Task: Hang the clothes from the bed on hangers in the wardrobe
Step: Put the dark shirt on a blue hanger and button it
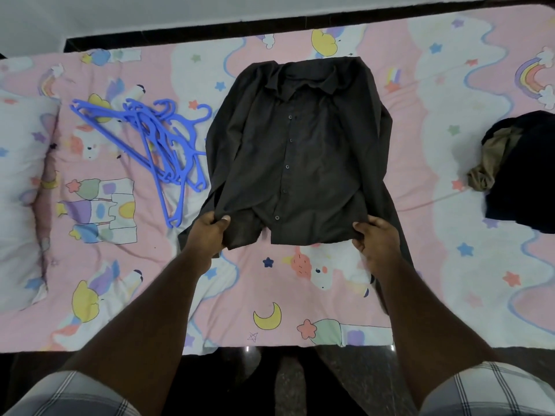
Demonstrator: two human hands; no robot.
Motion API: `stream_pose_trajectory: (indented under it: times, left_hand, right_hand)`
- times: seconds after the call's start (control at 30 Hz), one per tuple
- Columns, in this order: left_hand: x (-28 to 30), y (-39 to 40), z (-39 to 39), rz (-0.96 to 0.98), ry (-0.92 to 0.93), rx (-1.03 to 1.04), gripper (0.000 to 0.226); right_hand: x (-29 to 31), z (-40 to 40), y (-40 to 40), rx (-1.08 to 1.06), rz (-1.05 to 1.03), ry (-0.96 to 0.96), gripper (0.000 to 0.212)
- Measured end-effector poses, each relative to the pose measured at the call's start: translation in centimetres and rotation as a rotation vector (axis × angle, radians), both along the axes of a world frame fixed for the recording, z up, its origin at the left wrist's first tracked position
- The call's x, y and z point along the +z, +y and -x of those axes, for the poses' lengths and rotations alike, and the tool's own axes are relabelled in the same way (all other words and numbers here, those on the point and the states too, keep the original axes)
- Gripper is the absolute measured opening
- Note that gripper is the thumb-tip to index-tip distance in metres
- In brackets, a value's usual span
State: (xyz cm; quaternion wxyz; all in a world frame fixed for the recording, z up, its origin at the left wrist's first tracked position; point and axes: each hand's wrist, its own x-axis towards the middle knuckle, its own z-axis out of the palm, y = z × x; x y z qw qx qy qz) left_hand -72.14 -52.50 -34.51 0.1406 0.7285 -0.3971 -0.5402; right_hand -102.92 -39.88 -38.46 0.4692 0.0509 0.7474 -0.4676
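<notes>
A dark grey button-up shirt [300, 151] lies spread face up on the bed [270, 289], collar toward the far side. My left hand [210, 232] pinches its lower left hem. My right hand [375, 238] grips the lower right hem. Left of the shirt lies a tangled pile of several blue plastic hangers [162, 145]. A heap of dark and tan clothes [516, 169] sits at the right edge of the bed. The wardrobe is out of view.
The bed has a pink cartoon-print sheet, with a matching pillow [21, 190] at the far left. A dark floor [285, 382] shows below the bed's near edge. A white wall [180, 10] runs behind the bed.
</notes>
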Motion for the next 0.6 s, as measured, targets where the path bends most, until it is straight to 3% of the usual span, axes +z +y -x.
stream_pose_trajectory:
  times: [0.27, 0.47, 0.53, 0.6]
  left_hand:
    - [4.1, 2.5, -1.2, 0.029, 0.027, 0.076, 0.017]
    - [4.4, 7.2, -5.1, -0.017, 0.021, 0.109, 0.011]
    - [4.2, 8.9, -6.6, -0.046, -0.055, 0.056, 0.011]
    - [3.7, 10.2, -8.0, -0.050, -0.213, -0.146, 0.033]
  right_hand:
    - [6.1, -1.6, 3.8, -0.139, 0.089, 0.042, 0.021]
    - [7.5, -3.4, 10.2, -0.160, -0.010, 0.133, 0.020]
    - [7.3, -4.2, 12.5, -0.004, -0.153, 0.277, 0.024]
    - [7.2, -5.5, 14.3, 0.282, -0.304, 0.423, 0.042]
